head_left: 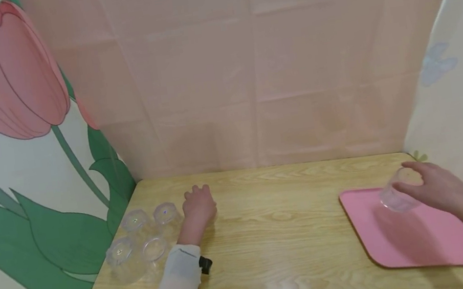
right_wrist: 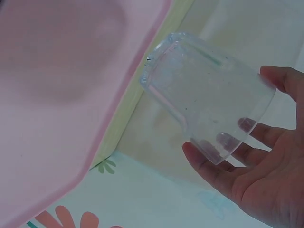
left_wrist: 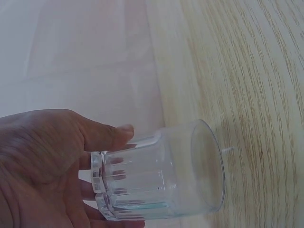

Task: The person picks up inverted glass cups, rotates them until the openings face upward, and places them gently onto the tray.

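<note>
My left hand (head_left: pixel 199 207) grips a clear drinking glass (left_wrist: pixel 156 175) by its ridged base, thumb on one side and fingers on the other. That glass is upside down, its rim right at the wooden table in the left wrist view; in the head view the hand mostly hides it. My right hand (head_left: pixel 440 189) holds another clear glass (right_wrist: pixel 204 99) around its rim end, with thumb and fingertips on the wall. This second glass tilts above the pink tray (head_left: pixel 431 240), its thick base pointing down toward it.
Several clear glasses (head_left: pixel 125 263) stand upside down in a cluster on the table's left side, just left of my left forearm. A pinkish cloth (head_left: pixel 250 87) hangs behind the wooden table (head_left: pixel 271 237). Flower-printed panels (head_left: pixel 455 123) border both sides.
</note>
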The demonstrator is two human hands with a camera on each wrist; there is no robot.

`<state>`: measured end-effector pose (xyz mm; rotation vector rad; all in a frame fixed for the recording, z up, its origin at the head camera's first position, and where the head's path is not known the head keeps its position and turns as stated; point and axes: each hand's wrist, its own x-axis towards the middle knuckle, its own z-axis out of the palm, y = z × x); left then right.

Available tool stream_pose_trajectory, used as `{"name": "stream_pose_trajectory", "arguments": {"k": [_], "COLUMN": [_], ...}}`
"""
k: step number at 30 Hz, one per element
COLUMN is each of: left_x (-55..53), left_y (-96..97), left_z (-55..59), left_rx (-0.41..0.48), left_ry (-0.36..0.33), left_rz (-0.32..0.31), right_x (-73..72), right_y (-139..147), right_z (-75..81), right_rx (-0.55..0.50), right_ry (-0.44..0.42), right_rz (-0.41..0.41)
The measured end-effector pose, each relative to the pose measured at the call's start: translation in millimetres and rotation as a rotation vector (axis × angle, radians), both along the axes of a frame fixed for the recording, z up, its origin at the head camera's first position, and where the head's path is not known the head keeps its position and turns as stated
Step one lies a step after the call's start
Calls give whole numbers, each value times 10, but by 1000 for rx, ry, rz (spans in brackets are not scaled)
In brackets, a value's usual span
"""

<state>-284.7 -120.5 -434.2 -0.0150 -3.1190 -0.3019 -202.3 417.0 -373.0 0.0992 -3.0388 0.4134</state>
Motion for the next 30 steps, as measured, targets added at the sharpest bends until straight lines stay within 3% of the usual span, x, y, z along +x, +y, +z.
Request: {"name": "stream_pose_trajectory", "arguments": {"k": [23, 30], "left_x": [35, 33], "left_y": [18, 11], "left_z": [39, 33], "left_rx": [-5, 2], "left_ry": [-14, -11], "left_rz": [7, 5], "right_x": [-70, -109], "right_y": [418, 568], "right_z": [-129, -174], "right_rx": [11, 6], "right_ry": [-55, -120], "right_rz": [-87, -135]}}
